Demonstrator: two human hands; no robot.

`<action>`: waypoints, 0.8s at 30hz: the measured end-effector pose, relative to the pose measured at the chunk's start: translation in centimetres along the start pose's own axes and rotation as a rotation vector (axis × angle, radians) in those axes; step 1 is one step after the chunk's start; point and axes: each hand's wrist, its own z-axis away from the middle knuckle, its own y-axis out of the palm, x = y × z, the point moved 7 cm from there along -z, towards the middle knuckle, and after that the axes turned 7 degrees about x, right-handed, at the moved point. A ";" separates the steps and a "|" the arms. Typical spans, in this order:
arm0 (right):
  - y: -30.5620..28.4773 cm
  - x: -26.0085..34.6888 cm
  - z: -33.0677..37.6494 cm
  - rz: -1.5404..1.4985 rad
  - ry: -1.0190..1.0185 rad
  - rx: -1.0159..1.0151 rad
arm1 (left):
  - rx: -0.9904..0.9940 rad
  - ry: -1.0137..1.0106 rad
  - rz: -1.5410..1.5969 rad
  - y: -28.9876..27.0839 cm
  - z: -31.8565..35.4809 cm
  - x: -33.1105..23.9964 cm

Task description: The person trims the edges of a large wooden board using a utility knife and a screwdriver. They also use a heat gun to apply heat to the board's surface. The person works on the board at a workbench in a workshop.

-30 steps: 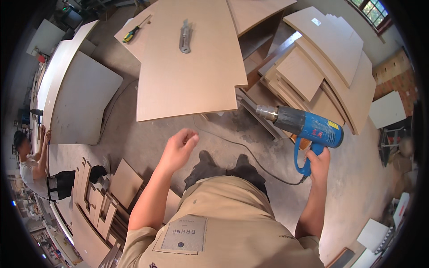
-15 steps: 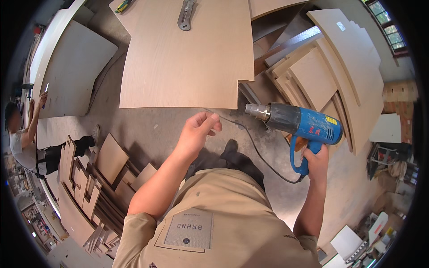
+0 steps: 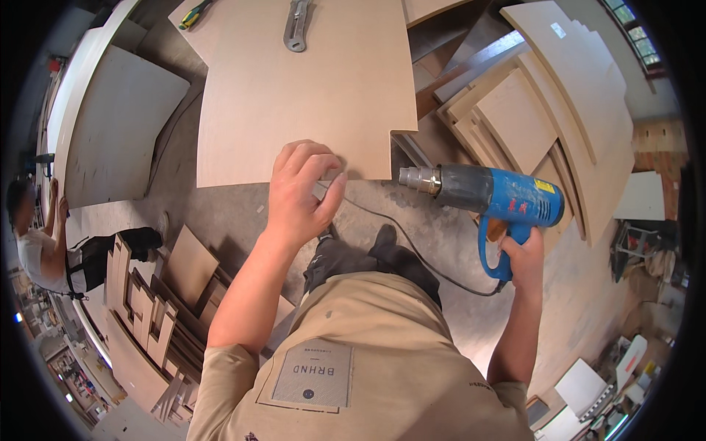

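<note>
A blue and black heat gun [image 3: 523, 197] is gripped by its handle in my right hand [image 3: 526, 259]. Its metal nozzle points left, just off the notched right corner of a pale wood panel [image 3: 301, 103]. Over the near edge of that panel is my left hand [image 3: 294, 197], fingers bent and thumb apart from them. I see nothing held in it; whether the fingertips touch the panel I cannot tell. A grey utility knife [image 3: 296, 28] lies farther back on the panel, and a green and yellow handled tool [image 3: 194, 15] rests at its far left.
A black cord [image 3: 423, 253] loops from the heat gun in front of my legs. Cut panels are stacked at right [image 3: 518, 110] and boards lean at lower left [image 3: 143, 309]. Another person [image 3: 44, 253] works at a large panel [image 3: 121, 128] on the far left.
My left hand has moved forward and left, from in front of the panel to over its near edge, its fingers spreading from the thumb. The right hand keeps the heat gun nearly in place.
</note>
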 end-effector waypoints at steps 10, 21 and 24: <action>-0.3 0.2 -0.5 -0.003 -0.018 0.022 | 0.257 0.099 -0.093 2.3 -1.3 -1.3; 0.0 1.0 -0.6 0.030 -0.029 0.041 | 0.324 0.213 -0.102 3.3 -2.7 -1.7; -0.1 0.8 -0.3 0.048 0.002 0.031 | 0.354 0.256 -0.096 3.3 -3.1 -1.8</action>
